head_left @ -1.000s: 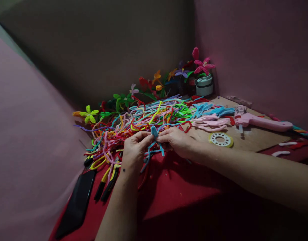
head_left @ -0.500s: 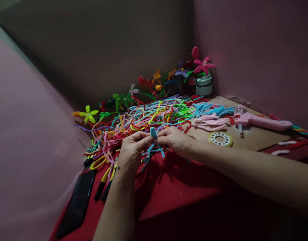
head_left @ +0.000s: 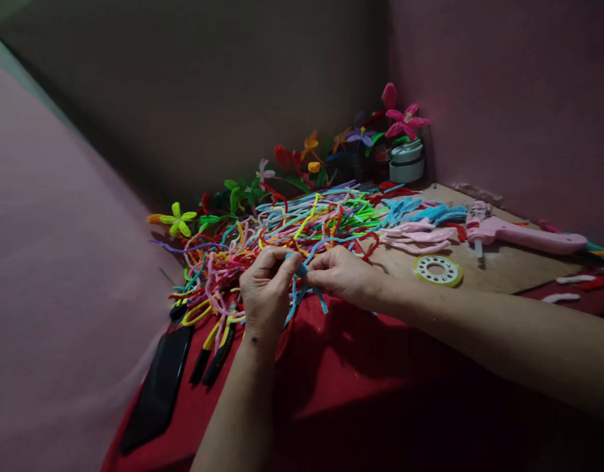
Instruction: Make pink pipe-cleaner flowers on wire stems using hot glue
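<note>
Between my two hands is a blue pipe cleaner piece (head_left: 301, 269), folded or bunched, with loose ends hanging below. My left hand (head_left: 268, 285) pinches it with thumb and forefinger, which cover part of it. From the other side my right hand (head_left: 344, 275) grips it with closed fingertips. Just behind the hands spreads a tangled heap of multicoloured pipe cleaners (head_left: 243, 246). More blue pipe cleaner lengths (head_left: 324, 303) dangle or lie under my fingers; I cannot tell which belong to the held piece.
A pink glue gun (head_left: 532, 236) and a tape roll (head_left: 437, 270) lie on a brown board (head_left: 508, 275) at right. Yellow-black pliers (head_left: 218, 357) and a black phone-like slab (head_left: 157, 390) rest left on the red cloth (head_left: 341, 373). Pipe cleaner flowers (head_left: 407, 122) line the back.
My left thumb has risen over the blue piece, so less of its top shows. Both hands stay together. The whole view has shifted slightly.
</note>
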The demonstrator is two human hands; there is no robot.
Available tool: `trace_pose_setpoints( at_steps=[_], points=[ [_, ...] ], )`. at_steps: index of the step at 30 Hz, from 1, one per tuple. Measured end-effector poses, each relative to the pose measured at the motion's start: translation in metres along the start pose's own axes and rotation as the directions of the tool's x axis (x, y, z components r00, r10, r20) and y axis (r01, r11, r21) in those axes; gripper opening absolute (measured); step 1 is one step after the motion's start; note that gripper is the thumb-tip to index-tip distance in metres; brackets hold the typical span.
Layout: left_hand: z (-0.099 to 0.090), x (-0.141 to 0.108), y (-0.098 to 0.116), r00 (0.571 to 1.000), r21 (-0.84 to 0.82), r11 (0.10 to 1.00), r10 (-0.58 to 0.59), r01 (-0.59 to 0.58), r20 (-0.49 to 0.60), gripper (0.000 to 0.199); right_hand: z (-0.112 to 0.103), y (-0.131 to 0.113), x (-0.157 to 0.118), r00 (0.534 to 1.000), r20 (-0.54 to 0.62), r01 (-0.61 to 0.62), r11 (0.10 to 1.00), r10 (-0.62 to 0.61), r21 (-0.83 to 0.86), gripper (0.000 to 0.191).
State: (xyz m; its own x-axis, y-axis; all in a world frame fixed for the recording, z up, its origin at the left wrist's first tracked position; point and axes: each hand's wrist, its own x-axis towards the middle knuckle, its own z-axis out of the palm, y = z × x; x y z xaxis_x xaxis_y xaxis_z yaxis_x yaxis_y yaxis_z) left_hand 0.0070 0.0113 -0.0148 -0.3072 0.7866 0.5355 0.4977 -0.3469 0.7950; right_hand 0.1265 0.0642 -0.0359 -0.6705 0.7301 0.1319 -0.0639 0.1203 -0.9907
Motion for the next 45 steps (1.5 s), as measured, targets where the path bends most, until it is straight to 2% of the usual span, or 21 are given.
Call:
trace_pose_setpoints(
  at_steps=[3,4,5,6,8,9,11,13,16,18,20,23,27,31,34,38,40,41,43,45],
  points=[
    [-0.015,0.005,0.006,0.986,-0.126,0.992,-0.022,0.001,-0.165,0.011,0.0,0.005,0.002,0.999,-0.026,-0.033,0.999,0.032,-0.023,0.02],
    [-0.024,0.006,0.008,0.979,-0.123,0.992,-0.037,0.012,-0.202,0.012,0.0,0.005,0.002,0.998,-0.037,-0.043,0.999,0.042,-0.011,0.019],
    [-0.035,0.005,0.01,0.98,-0.064,0.997,-0.062,0.051,-0.191,0.014,-0.001,0.005,0.002,0.998,-0.044,-0.049,0.999,0.05,0.009,0.019],
    [-0.047,0.003,0.011,0.986,0.058,0.994,-0.08,0.09,-0.146,0.015,-0.002,0.004,0.003,0.998,-0.044,-0.05,0.998,0.051,0.029,0.018],
    [-0.069,-0.006,0.009,0.982,0.358,0.92,-0.184,0.158,0.039,0.014,-0.003,0.001,0.002,0.999,-0.043,-0.031,0.998,0.034,0.062,0.019],
    [-0.079,-0.012,0.007,0.955,0.467,0.869,-0.258,0.164,0.145,0.015,-0.003,-0.001,0.002,0.999,-0.043,-0.021,0.996,0.024,0.083,0.02],
    [-0.091,-0.025,-0.002,0.881,0.648,0.757,-0.359,0.082,0.308,0.015,-0.003,-0.004,0.0,0.999,-0.022,-0.028,0.987,0.032,0.16,0.021],
    [-0.093,-0.037,-0.012,0.821,0.761,0.649,-0.423,-0.022,0.384,0.015,0.0,-0.004,-0.002,0.996,0.039,-0.092,0.951,0.084,0.294,0.018],
    [-0.087,-0.047,-0.025,0.81,0.813,0.551,-0.379,-0.191,0.447,0.016,0.007,0.002,-0.004,0.957,0.224,-0.273,0.823,0.182,0.499,0.009],
    [-0.082,-0.047,-0.029,0.793,0.821,0.503,-0.369,-0.269,0.486,0.018,0.012,0.008,-0.003,0.92,0.316,-0.377,0.744,0.232,0.552,0.005],
    [-0.08,-0.045,-0.029,0.768,0.828,0.472,-0.394,-0.302,0.505,0.018,0.016,0.016,0.001,0.921,0.295,-0.383,0.731,0.254,0.565,0.005],
    [-0.082,-0.041,-0.023,0.755,0.831,0.472,-0.419,-0.293,0.504,0.018,0.016,0.026,0.012,0.966,0.168,-0.255,0.806,0.195,0.535,0.005],
    [-0.097,-0.045,-0.01,0.736,0.814,0.517,-0.437,-0.264,0.517,0.023,0.006,0.036,0.028,0.989,0.075,-0.144,0.882,0.123,0.448,0.006],
    [-0.12,-0.053,0.002,0.748,0.811,0.561,-0.465,-0.164,0.473,0.031,-0.003,0.042,0.043,0.992,-0.022,-0.106,0.897,0.127,0.43,0.006],
    [-0.132,-0.059,0.007,0.737,0.776,0.629,-0.506,-0.04,0.448,0.034,-0.005,0.041,0.048,0.99,-0.048,-0.097,0.891,0.132,0.444,0.006],
    [-0.123,-0.069,0.003,0.747,0.638,0.763,-0.485,0.106,0.455,0.032,-0.001,0.035,0.041,0.989,-0.053,-0.094,0.867,0.138,0.489,0.012],
    [-0.112,-0.074,-0.002,0.767,0.594,0.8,-0.433,0.086,0.472,0.033,0.001,0.032,0.035,0.987,-0.053,-0.1,0.844,0.15,0.527,0.014],
    [-0.106,-0.076,-0.005,0.791,0.604,0.796,-0.391,0.034,0.47,0.034,0.002,0.031,0.033,0.986,-0.051,-0.105,0.834,0.157,0.541,0.014],
    [-0.096,-0.077,-0.01,0.839,0.677,0.727,-0.297,-0.111,0.457,0.04,0.002,0.026,0.028,0.982,-0.034,-0.133,0.802,0.188,0.582,0.012],
    [-0.09,-0.076,-0.015,0.866,0.759,0.604,-0.217,-0.243,0.45,0.044,0.001,0.022,0.024,0.974,0.002,-0.172,0.732,0.227,0.659,0.009]
  ],
)
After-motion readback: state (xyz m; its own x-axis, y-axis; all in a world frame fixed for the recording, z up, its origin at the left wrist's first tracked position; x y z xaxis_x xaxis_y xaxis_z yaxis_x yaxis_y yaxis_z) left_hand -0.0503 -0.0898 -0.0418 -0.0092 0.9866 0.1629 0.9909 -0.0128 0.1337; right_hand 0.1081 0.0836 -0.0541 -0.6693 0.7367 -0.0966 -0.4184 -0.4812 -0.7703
